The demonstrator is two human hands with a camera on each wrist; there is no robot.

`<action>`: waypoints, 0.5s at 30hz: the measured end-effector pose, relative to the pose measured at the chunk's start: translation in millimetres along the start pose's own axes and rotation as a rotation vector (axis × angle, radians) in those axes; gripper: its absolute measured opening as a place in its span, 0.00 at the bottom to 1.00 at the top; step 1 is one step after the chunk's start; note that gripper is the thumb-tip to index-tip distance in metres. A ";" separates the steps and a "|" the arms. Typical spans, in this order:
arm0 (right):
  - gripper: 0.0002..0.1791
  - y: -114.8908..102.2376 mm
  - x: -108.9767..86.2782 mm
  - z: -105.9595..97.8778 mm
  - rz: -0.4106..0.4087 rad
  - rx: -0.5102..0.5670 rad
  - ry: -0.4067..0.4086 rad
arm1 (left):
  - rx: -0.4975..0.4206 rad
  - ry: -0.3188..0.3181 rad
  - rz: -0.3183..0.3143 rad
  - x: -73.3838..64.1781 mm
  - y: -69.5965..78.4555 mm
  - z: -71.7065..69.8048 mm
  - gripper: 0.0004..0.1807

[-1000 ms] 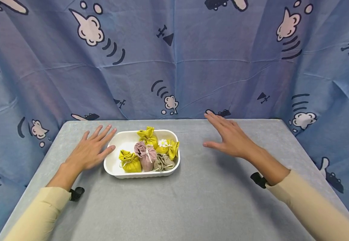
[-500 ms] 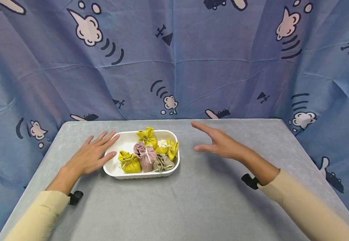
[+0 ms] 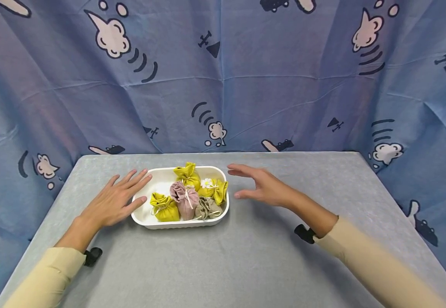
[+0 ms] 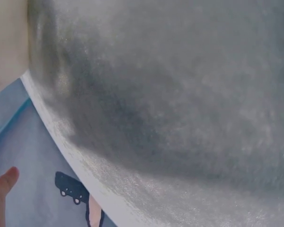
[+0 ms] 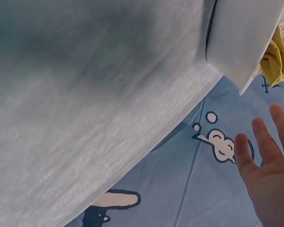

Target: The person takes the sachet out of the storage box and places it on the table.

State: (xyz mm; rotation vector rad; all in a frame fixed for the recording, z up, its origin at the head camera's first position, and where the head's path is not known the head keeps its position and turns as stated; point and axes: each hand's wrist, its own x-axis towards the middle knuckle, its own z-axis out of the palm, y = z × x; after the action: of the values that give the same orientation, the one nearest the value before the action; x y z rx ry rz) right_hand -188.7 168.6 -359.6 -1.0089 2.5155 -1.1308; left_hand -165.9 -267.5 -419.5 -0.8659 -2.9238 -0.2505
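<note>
A white oval tray holds several small drawstring pouches. Inside it I see a yellow pouch at the front left, a pink pouch in the middle and a grey-beige pouch at the front right. Behind them are another yellow pouch and a yellow pouch with a white flower. My left hand spreads its fingers over the tray's left rim. My right hand is just right of the tray, thumb and fingers apart, holding nothing; its palm side shows in the right wrist view.
The tray stands on a grey table toward its far edge. Behind the table hangs a blue patterned curtain. Black wrist straps show at both beige sleeves.
My right hand has moved left and slightly down across the table, up to the tray's right side. My left hand has shifted only slightly at the left rim. The pouches lie as before.
</note>
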 end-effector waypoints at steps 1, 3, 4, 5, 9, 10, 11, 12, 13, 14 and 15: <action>0.43 -0.3 1.2 1.6 0.000 0.007 -0.005 | -0.002 -0.002 0.000 0.1 -0.1 0.2 0.36; 0.42 -0.7 3.4 4.5 0.002 0.019 -0.011 | -0.006 -0.004 0.000 0.2 -0.3 0.6 0.36; 0.42 -0.7 4.4 6.0 0.000 0.026 -0.013 | -0.010 -0.006 0.001 0.3 -0.2 0.8 0.36; 0.41 -0.7 5.7 7.4 -0.007 0.031 -0.015 | -0.014 -0.007 0.001 0.3 -0.3 1.0 0.36; 0.40 0.1 10.5 12.9 -0.022 0.045 -0.027 | -0.029 0.000 0.004 -0.2 -0.7 1.7 0.35; 0.40 0.4 11.7 14.2 -0.024 0.048 -0.031 | -0.032 0.002 0.006 -0.3 -0.8 1.9 0.35; 0.40 0.9 12.8 15.4 -0.026 0.047 -0.035 | -0.034 0.004 0.007 -0.4 -0.9 2.1 0.35; 0.40 1.3 13.8 16.6 -0.024 0.046 -0.039 | -0.035 0.007 0.008 -0.5 -1.1 2.4 0.35; 0.40 1.7 14.9 17.8 -0.023 0.042 -0.042 | -0.036 0.009 0.009 -0.6 -1.1 2.6 0.35; 0.40 2.1 16.0 18.9 -0.021 0.039 -0.046 | -0.038 0.011 0.009 -0.6 -1.1 2.7 0.35; 0.40 2.4 17.0 20.0 -0.020 0.038 -0.048 | -0.039 0.014 0.010 -0.7 -1.1 2.8 0.35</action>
State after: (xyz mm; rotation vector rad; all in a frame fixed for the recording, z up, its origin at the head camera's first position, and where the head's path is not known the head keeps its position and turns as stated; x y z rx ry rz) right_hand -193.8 146.8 -373.6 -1.0409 2.4430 -1.1411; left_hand -166.0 -268.3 -422.5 -0.8801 -2.9103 -0.3126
